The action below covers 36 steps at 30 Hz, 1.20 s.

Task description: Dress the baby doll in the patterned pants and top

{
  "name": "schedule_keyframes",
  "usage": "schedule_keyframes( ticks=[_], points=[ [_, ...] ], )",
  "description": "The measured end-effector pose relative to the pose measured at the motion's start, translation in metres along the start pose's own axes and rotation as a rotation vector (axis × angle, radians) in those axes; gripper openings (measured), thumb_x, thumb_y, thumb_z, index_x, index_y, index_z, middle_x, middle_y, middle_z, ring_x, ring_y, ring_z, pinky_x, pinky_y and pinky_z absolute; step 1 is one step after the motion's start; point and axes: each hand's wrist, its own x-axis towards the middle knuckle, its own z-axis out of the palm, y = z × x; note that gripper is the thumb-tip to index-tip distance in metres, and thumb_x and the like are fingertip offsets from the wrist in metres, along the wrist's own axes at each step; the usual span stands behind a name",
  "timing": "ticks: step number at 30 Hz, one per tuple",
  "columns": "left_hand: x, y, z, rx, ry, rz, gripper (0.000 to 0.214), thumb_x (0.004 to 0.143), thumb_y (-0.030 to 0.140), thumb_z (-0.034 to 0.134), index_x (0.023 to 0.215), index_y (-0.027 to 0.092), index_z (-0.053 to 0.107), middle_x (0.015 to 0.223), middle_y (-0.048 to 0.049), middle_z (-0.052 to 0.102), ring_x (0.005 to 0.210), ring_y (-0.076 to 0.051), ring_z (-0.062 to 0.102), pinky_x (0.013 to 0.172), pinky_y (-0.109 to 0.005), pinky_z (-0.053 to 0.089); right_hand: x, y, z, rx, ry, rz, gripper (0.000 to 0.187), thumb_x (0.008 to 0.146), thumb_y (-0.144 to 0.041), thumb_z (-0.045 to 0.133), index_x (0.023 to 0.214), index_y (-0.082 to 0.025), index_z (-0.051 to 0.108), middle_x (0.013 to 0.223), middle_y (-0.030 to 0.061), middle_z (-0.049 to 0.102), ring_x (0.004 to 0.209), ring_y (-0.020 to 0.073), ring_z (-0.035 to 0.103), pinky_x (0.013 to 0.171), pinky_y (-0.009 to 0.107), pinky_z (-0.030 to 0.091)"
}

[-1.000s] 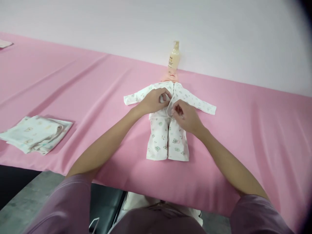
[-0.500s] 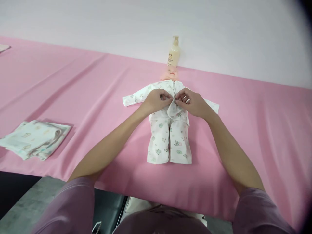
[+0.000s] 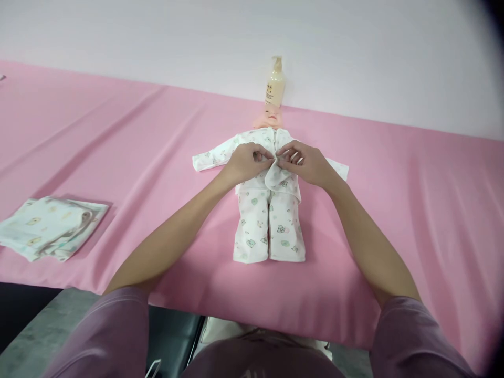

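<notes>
A baby doll [image 3: 271, 116] lies on its back, dressed in a white printed jacket [image 3: 252, 137] and matching trousers [image 3: 252, 228]. Over its chest, my left hand [image 3: 249, 161] pinches the jacket's front edge between thumb and fingers. Close against it, my right hand [image 3: 305, 164] pinches the other front edge. The jacket's lower corner is folded up below my fingertips. Whatever fastener lies between the fingertips is too small to make out. The jacket sleeves spread out to both sides.
A pump bottle [image 3: 274, 86] stands behind the doll's head, near the white wall [image 3: 157, 42]. Folded printed cloths [image 3: 47, 226] lie at the left on the pink table cover [image 3: 157, 142]. Below the table edge is a black seat [image 3: 173, 336].
The whole scene has shifted slightly left in view. Both hands keep their pinch on the jacket front, with hardly any movement relative to the doll.
</notes>
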Motion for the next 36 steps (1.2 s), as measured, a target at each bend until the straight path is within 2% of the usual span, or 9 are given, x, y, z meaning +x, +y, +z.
schedule_keyframes(
  ticks=[5, 10, 13, 17, 21, 27, 33, 36],
  points=[
    [-0.001, 0.0, -0.003, -0.062, -0.074, -0.057, 0.02, 0.097, 0.035, 0.086, 0.099, 0.017, 0.094, 0.071, -0.0013, 0.062, 0.066, -0.014, 0.05, 0.063, -0.029, 0.04, 0.003, -0.001, -0.001, 0.03, 0.0, -0.059, 0.024, 0.094, -0.041, 0.091, 0.113, -0.027, 0.087, 0.113, 0.0052, 0.086, 0.093, 0.022, 0.074, 0.09, 0.04, 0.064],
    [0.0, -0.003, -0.006, -0.131, -0.097, -0.121, 0.026, 0.098, 0.041, 0.086, 0.1, 0.017, 0.095, 0.088, -0.0085, 0.079, 0.079, -0.019, 0.066, 0.066, -0.028, 0.047, 0.004, -0.005, 0.004, 0.052, 0.063, -0.082, 0.012, 0.098, -0.037, 0.088, 0.104, -0.028, 0.09, 0.115, 0.0051, 0.089, 0.095, 0.024, 0.079, 0.091, 0.043, 0.066],
    [0.002, -0.005, -0.007, -0.181, -0.109, -0.15, 0.024, 0.097, 0.041, 0.087, 0.098, 0.017, 0.094, 0.099, -0.0102, 0.085, 0.089, -0.022, 0.074, 0.072, -0.028, 0.054, 0.004, -0.005, 0.012, 0.085, 0.126, -0.069, 0.016, 0.098, -0.043, 0.092, 0.1, -0.028, 0.091, 0.108, 0.005, 0.089, 0.097, 0.0255, 0.08, 0.091, 0.044, 0.067],
    [0.002, -0.003, -0.007, -0.215, -0.113, -0.176, 0.02, 0.098, 0.036, 0.087, 0.095, 0.018, 0.093, 0.097, -0.0097, 0.086, 0.09, -0.022, 0.076, 0.076, -0.029, 0.056, 0.006, -0.001, 0.02, 0.134, 0.189, -0.04, 0.03, 0.091, -0.055, 0.099, 0.096, -0.027, 0.09, 0.104, 0.0055, 0.089, 0.093, 0.0254, 0.08, 0.087, 0.044, 0.066],
    [0.001, 0.005, -0.009, -0.227, -0.122, -0.213, 0.017, 0.099, 0.029, 0.085, 0.088, 0.017, 0.091, 0.088, -0.0074, 0.082, 0.08, -0.019, 0.071, 0.073, -0.029, 0.053, 0.008, 0.002, 0.026, 0.113, 0.205, -0.034, 0.04, 0.087, -0.063, 0.101, 0.095, -0.027, 0.088, 0.104, 0.0059, 0.089, 0.088, 0.0241, 0.077, 0.081, 0.043, 0.065],
    [-0.002, 0.015, -0.01, -0.243, -0.133, -0.268, 0.024, 0.101, 0.028, 0.083, 0.08, 0.016, 0.086, 0.069, -0.0038, 0.066, 0.064, -0.014, 0.056, 0.064, -0.028, 0.043, 0.009, 0.004, 0.035, 0.063, 0.264, -0.055, 0.041, 0.088, -0.061, 0.102, 0.094, -0.026, 0.082, 0.1, 0.006, 0.086, 0.082, 0.0223, 0.073, 0.077, 0.041, 0.064],
    [-0.007, 0.018, -0.011, -0.183, -0.128, -0.237, 0.034, 0.103, 0.037, 0.083, 0.076, 0.017, 0.081, 0.067, -0.0018, 0.056, 0.06, -0.012, 0.044, 0.059, -0.029, 0.031, 0.005, 0.008, 0.041, -0.072, 0.311, -0.132, 0.033, 0.097, -0.056, 0.095, 0.099, -0.026, 0.081, 0.103, 0.0053, 0.085, 0.081, 0.0216, 0.072, 0.08, 0.041, 0.064],
    [-0.009, 0.016, -0.008, -0.167, -0.123, -0.193, 0.034, 0.098, 0.046, 0.09, 0.081, 0.017, 0.084, 0.071, -0.0029, 0.061, 0.062, -0.013, 0.045, 0.059, -0.03, 0.029, 0.003, 0.01, 0.042, -0.138, 0.314, -0.193, 0.024, 0.102, -0.048, 0.09, 0.098, -0.026, 0.08, 0.104, 0.0041, 0.084, 0.079, 0.0198, 0.07, 0.081, 0.04, 0.062]
  ],
)
